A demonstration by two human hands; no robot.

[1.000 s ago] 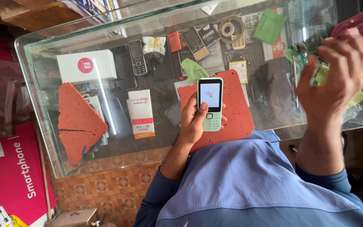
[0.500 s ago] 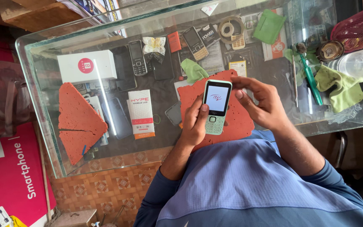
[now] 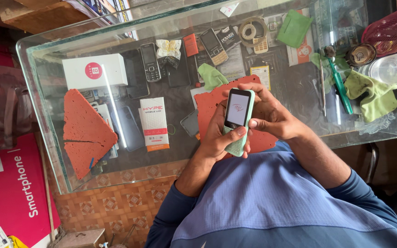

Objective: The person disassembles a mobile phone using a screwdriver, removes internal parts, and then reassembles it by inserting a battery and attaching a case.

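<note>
While the mint-green keypad phone (image 3: 237, 120) glows with a lit screen above the glass bench (image 3: 42, 105), we hold it upright in both hands (image 3: 249, 124): our left hand (image 3: 219, 140) wraps it from below with the thumb laid across the keys, and our right hand (image 3: 272, 117) closes around its back and right edge, fingertips curled over the top. The handset looks whole, casing on and display alive, so we judge any assembly work finished and only checking or key-pressing under way; nothing about it lies open or in pieces. Directly beneath it rests a red perforated mat (image 3: 212, 103), and a second, torn red mat (image 3: 86, 133) lies well apart to the left. Around them the bench carries a white box (image 3: 95, 71), a slim white-and-orange carton (image 3: 155, 123), two dark keypad phones (image 3: 149, 62) (image 3: 214, 46), a roll of tape (image 3: 252, 31), green cloths (image 3: 373, 94) and a green-handled screwdriver (image 3: 341, 87) at the right, beside a clear plastic bottle (image 3: 391, 66) and a red mesh basket (image 3: 387, 30). Below the bench we see patterned brown flooring (image 3: 125, 202) and a red signboard (image 3: 10, 193) on the left.
</note>
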